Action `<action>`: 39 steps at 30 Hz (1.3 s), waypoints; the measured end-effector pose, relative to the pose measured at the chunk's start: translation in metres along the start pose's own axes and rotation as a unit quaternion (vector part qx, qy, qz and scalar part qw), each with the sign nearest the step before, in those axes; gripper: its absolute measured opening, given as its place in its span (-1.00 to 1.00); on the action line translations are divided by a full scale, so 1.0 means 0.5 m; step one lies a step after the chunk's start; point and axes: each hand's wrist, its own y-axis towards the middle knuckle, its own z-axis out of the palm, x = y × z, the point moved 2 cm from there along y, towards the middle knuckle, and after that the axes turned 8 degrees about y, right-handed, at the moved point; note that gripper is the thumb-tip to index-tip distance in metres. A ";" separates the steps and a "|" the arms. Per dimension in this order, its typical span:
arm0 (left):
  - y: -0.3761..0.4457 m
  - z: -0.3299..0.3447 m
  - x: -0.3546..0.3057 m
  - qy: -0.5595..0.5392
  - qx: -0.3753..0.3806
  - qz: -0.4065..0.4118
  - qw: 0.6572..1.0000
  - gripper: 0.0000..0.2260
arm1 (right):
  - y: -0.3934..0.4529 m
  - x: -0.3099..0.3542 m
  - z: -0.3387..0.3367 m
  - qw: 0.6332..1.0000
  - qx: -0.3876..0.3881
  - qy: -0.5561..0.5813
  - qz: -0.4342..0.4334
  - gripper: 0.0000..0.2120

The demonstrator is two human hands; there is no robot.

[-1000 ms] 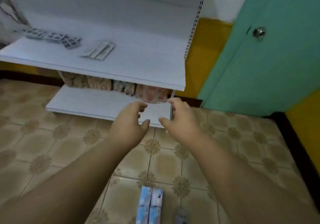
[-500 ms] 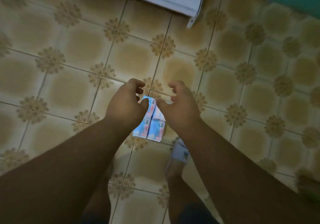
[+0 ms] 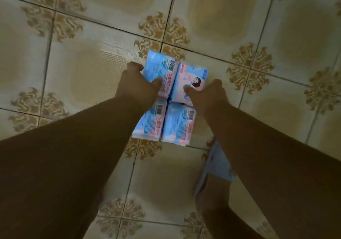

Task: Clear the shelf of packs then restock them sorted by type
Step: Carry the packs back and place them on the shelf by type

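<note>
gripping two far packs — left hand [image 3: 136, 83], right hand [image 3: 210, 94] — over tiled floor [image 3: 88, 76].

- Four blue-and-pink packs [image 3: 167, 98] lie on the tiled floor [image 3: 88, 76] in a two-by-two block, edges touching.
- The left hand [image 3: 137, 83] grips the far left pack [image 3: 159, 69], thumb on top.
- The right hand [image 3: 208, 93] grips the far right pack [image 3: 191, 80], thumb pressed on its printed face.
- A foot in a pale sandal [image 3: 217, 166] stands just beside the near right pack [image 3: 178, 126].
</note>
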 end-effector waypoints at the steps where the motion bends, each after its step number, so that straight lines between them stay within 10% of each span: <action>1: 0.025 0.018 0.002 -0.027 0.015 -0.006 1.000 -0.42 | 0.027 -0.008 0.009 0.999 0.020 0.029 0.028 -0.38; 4: 0.073 0.041 0.002 -0.035 -0.003 -0.003 0.999 -0.44 | 0.067 -0.019 0.033 0.983 0.065 0.170 0.024 -0.72; 21: -0.682 -0.698 -0.472 -0.101 -0.130 0.104 0.981 -0.60 | -0.737 0.500 -0.605 0.941 0.034 0.266 -0.204 -0.43; 30: -1.045 -1.015 -0.708 -0.414 -0.032 0.231 0.880 -0.68 | -1.094 0.751 -1.007 0.871 0.064 0.304 -0.381 -0.77; 39: -1.199 -1.093 -0.857 -0.473 0.012 0.322 0.820 -0.56 | -1.243 0.880 -1.119 0.817 0.087 0.350 -0.450 -0.67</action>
